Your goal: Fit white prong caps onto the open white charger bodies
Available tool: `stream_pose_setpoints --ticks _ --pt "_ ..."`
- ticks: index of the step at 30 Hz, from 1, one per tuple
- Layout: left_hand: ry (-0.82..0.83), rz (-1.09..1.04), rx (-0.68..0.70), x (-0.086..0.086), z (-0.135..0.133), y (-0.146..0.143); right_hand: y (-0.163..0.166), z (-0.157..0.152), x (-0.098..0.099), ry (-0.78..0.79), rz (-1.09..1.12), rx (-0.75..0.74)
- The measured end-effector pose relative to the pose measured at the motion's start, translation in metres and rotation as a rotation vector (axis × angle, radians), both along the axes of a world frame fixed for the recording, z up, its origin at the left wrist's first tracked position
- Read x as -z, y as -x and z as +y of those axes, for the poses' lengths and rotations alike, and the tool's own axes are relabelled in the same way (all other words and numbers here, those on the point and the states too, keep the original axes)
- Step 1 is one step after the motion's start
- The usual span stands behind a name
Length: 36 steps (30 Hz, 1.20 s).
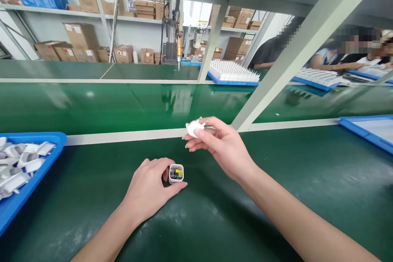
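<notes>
My left hand (pixel 153 188) rests on the green bench with its thumb and fingers around a white charger housing (pixel 176 181). The housing stands with its open end up, and dark and yellow electronic parts show inside it. Above and to the right, my right hand (pixel 219 141) is raised and pinches a white plug cap with prongs (pixel 194 128) between thumb and fingers. The cap and the housing are apart.
A blue tray (pixel 59 141) of white plastic parts stands at the left. Another blue tray (pixel 365 131) lies at the right edge. A slanted post (pixel 276 77) rises beyond my right hand. Across the green belt (pixel 116 106) stands a tray of pronged caps (pixel 231 74); people sit behind.
</notes>
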State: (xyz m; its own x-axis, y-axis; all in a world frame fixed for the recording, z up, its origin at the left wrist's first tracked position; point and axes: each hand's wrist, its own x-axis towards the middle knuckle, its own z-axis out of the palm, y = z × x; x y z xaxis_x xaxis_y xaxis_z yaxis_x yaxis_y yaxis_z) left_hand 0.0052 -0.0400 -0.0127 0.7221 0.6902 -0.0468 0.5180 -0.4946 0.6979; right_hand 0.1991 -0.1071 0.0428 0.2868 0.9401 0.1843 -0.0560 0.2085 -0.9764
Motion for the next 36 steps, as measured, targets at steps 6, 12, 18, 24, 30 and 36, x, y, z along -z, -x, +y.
stream_pose_setpoints --ticks 6,12,18,24,30,36 --pt "0.045 -0.242 0.004 0.005 0.0 0.003 -0.022 -0.012 0.053 0.091 0.002 0.239" --pt "0.005 -0.105 0.043 0.006 0.002 0.0 -0.025 -0.011 0.06 0.154 -0.119 0.201" --pt "-0.124 -0.265 0.182 0.013 -0.001 0.006 -0.022 -0.013 0.056 0.158 -0.14 0.234" --pt "-0.279 -0.52 0.366 0.01 -0.009 0.008 -0.021 -0.013 0.056 0.143 -0.155 0.223" --pt "-0.442 -0.556 0.475 0.009 -0.013 0.009 -0.022 -0.014 0.058 0.107 -0.114 0.191" --pt "-0.44 -0.496 0.446 0.014 -0.02 0.011 -0.021 -0.015 0.059 0.11 -0.101 0.179"
